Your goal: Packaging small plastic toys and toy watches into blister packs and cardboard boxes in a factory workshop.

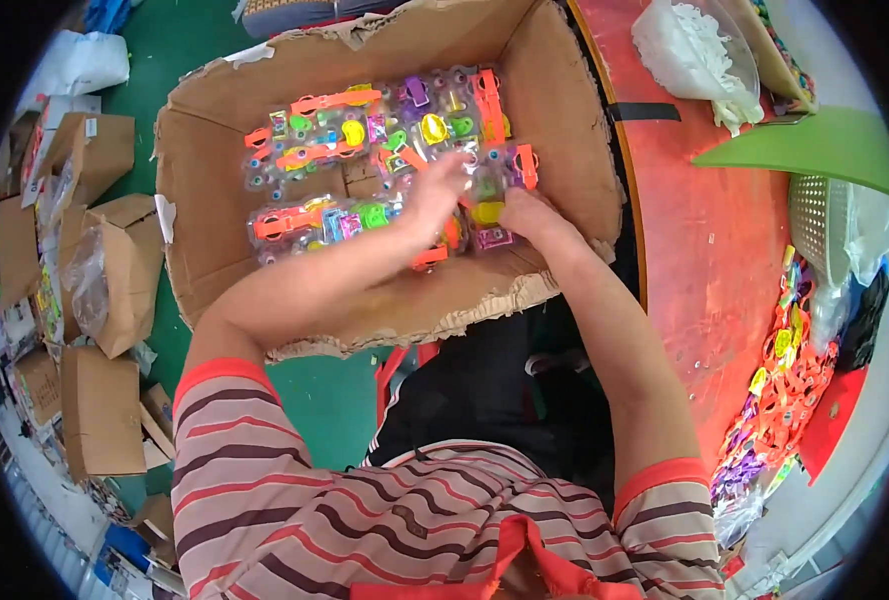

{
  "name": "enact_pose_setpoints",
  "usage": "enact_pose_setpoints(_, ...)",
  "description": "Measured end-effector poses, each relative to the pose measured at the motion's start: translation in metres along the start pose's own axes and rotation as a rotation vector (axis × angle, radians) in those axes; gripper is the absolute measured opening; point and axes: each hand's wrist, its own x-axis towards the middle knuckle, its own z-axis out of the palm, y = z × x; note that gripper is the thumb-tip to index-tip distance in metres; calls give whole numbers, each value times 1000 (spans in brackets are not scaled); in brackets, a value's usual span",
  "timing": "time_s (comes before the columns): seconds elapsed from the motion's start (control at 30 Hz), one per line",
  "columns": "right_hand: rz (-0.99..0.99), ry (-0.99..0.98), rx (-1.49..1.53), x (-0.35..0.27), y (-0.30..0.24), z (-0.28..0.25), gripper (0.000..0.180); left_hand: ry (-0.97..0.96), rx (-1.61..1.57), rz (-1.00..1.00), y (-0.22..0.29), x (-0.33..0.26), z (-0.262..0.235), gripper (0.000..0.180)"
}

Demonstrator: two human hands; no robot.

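Inside a large open cardboard box [365,310] lie several clear plastic packs [330,140] of small colourful toys, with orange, yellow, green and purple pieces. My left hand [440,198] reaches over the packs near the box's middle, its fingers stretched out and slightly blurred. Just right of it, my right hand [533,217] is closed at the edge of a clear toy pack [487,190] holding a yellow piece. That pack lies between my two hands. The right fingertips are partly hidden against the pack.
A red table [690,260] adjoins the box on the right. On it are a clear bag of white pieces [700,60], a green curved panel [805,150], and a heap of orange toy pieces [780,385]. Several opened cartons [105,410] stand on the green floor at left.
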Motion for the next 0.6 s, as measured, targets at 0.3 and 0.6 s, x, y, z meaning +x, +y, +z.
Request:
enact_pose_setpoints(0.3, 52, -96, -94, 6, -4, -5, 36, -276, 1586, 358, -30, 70, -75, 42)
enact_pose_setpoints(0.6, -139, 160, 28, 20, 11, 3, 22, -407, 1580, 381, -7, 74, -75, 39)
